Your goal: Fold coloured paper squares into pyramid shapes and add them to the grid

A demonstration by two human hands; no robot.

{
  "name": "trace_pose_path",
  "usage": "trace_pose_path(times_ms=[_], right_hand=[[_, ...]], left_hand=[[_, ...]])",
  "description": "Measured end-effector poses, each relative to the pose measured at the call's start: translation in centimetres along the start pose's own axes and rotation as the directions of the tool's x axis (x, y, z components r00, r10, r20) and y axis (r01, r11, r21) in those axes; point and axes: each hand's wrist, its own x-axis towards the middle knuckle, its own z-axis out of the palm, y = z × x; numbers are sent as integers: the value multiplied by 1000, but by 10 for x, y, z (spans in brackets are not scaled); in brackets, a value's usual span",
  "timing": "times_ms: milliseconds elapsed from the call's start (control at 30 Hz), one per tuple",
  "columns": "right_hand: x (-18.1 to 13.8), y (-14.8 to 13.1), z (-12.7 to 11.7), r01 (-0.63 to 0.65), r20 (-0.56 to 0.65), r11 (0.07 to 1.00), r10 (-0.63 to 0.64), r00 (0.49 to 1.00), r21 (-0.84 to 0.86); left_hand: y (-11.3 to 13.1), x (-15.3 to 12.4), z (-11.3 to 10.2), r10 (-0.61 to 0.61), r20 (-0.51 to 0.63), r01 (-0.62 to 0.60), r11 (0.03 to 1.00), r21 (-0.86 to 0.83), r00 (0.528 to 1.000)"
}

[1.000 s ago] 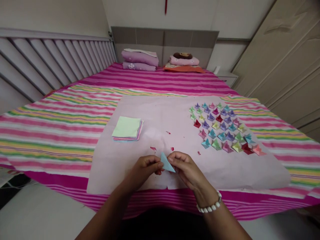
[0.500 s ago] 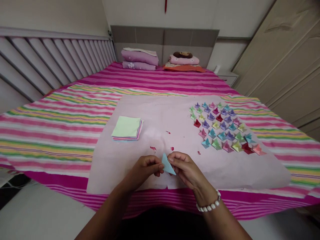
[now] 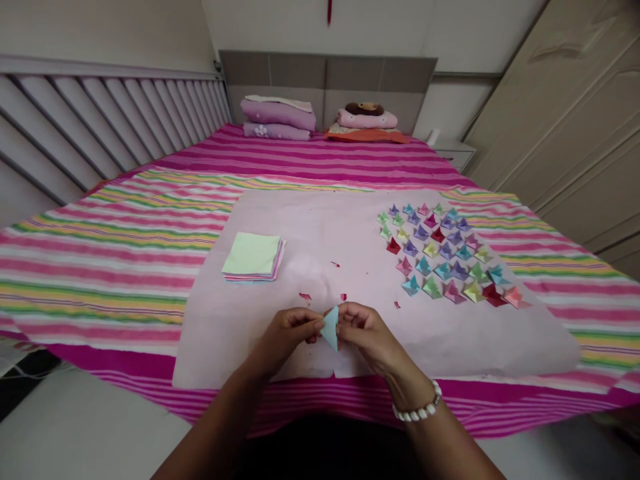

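Note:
Between my two hands is a small light-blue piece of folded paper (image 3: 331, 328), triangular in outline, held a little above the pale sheet (image 3: 310, 220). My left hand (image 3: 295, 328) pinches its left corner between thumb and fingers. On the other side my right hand (image 3: 361, 330) grips the upright right edge, its thumb in front and its other fingers partly hidden behind the paper. A white beaded bracelet (image 3: 419, 412) circles my right wrist.
Left on the sheet sits a stack of square paper (image 3: 253, 255), pale green on top. Rows of small folded paper boats (image 3: 443, 250) in many colours cover the right side. Red marks (image 3: 305, 296) dot the middle. Folded bedding (image 3: 279, 117) lies by the headboard.
The light-blue folded paper has turned between my fingers, so its long edge now stands nearly upright at the right. Both hands have shifted slightly, still holding it.

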Motion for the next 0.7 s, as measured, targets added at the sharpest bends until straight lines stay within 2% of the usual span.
trace_pose_path(times_ms=[133, 233, 333, 467, 600, 700], right_hand=[[2, 4, 2, 32, -72, 990, -42, 996, -135], [4, 9, 5, 84, -169, 952, -139, 976, -295], [5, 15, 8, 164, -208, 879, -280, 937, -448], [5, 17, 12, 238, -162, 754, -414, 895, -612], [3, 15, 16, 298, -89, 628, -508, 857, -719], [3, 14, 17, 314, -60, 592, -525, 849, -742]], left_hand=[[-4, 4, 4, 28, -104, -16, 993, 116, 994], [-8, 5, 8, 185, -172, -113, 926, 360, 968], [-9, 3, 12, 294, -154, -172, 831, 529, 943], [-4, 0, 19, 254, -112, -162, 840, 517, 961], [0, -2, 24, 258, -159, -134, 828, 544, 953], [2, -2, 25, 298, -140, -157, 781, 604, 944]])
